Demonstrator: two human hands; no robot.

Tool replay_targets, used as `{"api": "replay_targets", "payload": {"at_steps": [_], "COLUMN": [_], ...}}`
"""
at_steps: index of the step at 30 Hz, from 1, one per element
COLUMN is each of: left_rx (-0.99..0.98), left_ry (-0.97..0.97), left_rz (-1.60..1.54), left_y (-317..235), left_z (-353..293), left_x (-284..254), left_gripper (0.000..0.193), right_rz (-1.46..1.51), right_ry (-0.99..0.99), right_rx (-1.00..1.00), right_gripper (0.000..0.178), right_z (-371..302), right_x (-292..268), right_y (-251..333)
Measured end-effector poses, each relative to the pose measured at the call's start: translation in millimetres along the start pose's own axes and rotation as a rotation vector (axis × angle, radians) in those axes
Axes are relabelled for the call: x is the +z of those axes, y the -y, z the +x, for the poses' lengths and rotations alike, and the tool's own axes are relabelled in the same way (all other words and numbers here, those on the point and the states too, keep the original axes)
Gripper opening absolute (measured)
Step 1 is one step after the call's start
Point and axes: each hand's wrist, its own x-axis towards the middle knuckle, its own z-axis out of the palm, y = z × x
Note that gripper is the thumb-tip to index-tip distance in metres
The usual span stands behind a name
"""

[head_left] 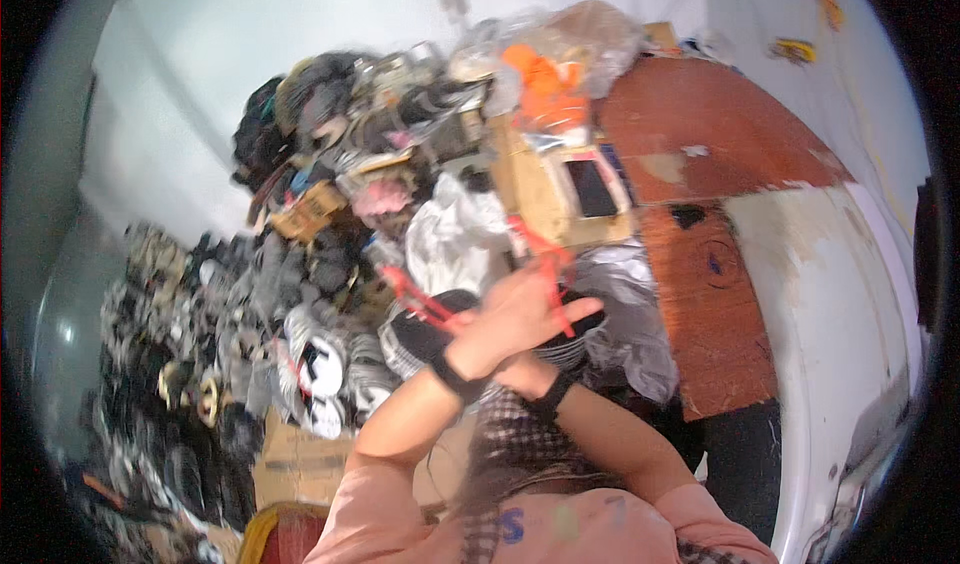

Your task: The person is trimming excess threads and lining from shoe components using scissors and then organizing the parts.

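Note:
My forearms cross in front of me, with my left hand [525, 312] lying over my right hand [522, 372]. A red strip [549, 259] runs up through the fingers of my left hand, whose thumb points to the right. Another length of red strip [418, 299] leads off to the left from the fingers of my right hand, which is mostly hidden. Under the hands lie black, sole-like pieces [425, 332] with pale striped edges, stacked in layers. Motion blurs the hands and the strip.
Beyond the hands sits a white plastic bag [455, 229]. A phone [591, 188] rests on cardboard beside a reddish-brown board [700, 114]. Clear plastic [630, 314] lies to the right. Heaped soles and scraps [230, 304] fill the left; an orange bag [545, 84] lies at the back.

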Motion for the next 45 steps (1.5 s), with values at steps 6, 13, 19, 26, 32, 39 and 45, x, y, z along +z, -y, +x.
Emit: {"api": "replay_targets", "payload": {"at_steps": [6, 13, 19, 26, 32, 39, 45], "left_rx": [-0.248, 0.276, -0.462, -0.638, -0.475, -0.155, -0.187], "left_ry": [0.564, 0.400, 0.248, 0.445, 0.395, 0.490, 1.127], "left_rz": [-0.982, -0.204, -0.620, -0.320, 0.187, -0.734, -0.786], "left_y": [-35.4, -4.0, 140.1, 247.7, 252.2, 145.7, 189.5], "left_z": [27.7, 64.9, 71.1, -34.8, -19.0, 46.5, 31.7], "left_x": [24.8, -120.3, -143.3, -10.9, -38.6, -71.7, 27.0], "left_gripper": [0.037, 0.046, 0.045, 0.044, 0.055, 0.065, 0.031], "right_rz": [0.251, -0.719, -0.410, -0.163, -0.449, -0.799, -0.456], "right_ry": [-0.281, -0.305, -0.324, -0.558, -0.524, -0.603, -0.655], "right_rx": [0.242, 0.043, 0.074, 0.112, 0.017, 0.071, 0.165], "right_gripper": [0.018, 0.014, 0.024, 0.021, 0.021, 0.017, 0.019], "right_z": [-5.5, 12.2, 6.6, 14.6, 22.6, 2.0, -16.7], "right_x": [-16.5, 10.7, -16.0, -15.3, -28.9, -17.0, -5.9], "right_y": [33.7, 79.4, 77.9, 104.9, 116.8, 119.5, 136.9]}}
